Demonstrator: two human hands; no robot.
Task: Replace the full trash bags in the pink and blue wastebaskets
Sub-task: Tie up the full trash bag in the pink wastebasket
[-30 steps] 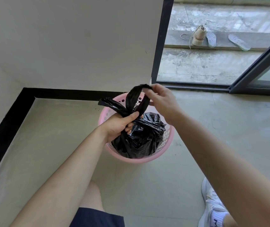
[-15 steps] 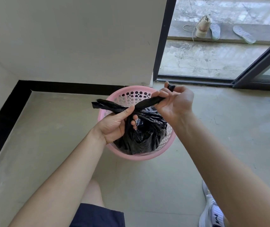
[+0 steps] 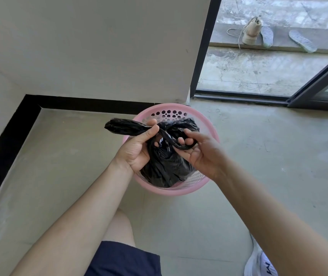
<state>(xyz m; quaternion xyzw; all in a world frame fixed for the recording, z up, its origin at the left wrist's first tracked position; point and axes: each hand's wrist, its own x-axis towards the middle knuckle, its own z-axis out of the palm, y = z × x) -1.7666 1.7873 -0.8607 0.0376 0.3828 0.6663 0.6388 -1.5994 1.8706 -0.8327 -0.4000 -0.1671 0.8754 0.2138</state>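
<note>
A pink perforated wastebasket stands on the floor by the wall corner. A full black trash bag sits inside it, its top gathered into two twisted ends. My left hand grips one twisted end, which sticks out to the left. My right hand holds the other end, looped around its fingers just above the bag. Both hands are over the basket's mouth. No blue wastebasket is in view.
A white wall with a black baseboard runs behind and left of the basket. A sliding door frame opens to an outdoor ledge with a shoe and two insoles. My knee and white shoe are below.
My right hand drew its end of the bag out to the right, then came back down to the bag and now holds it looped around its fingers. My left hand kept its grip.
</note>
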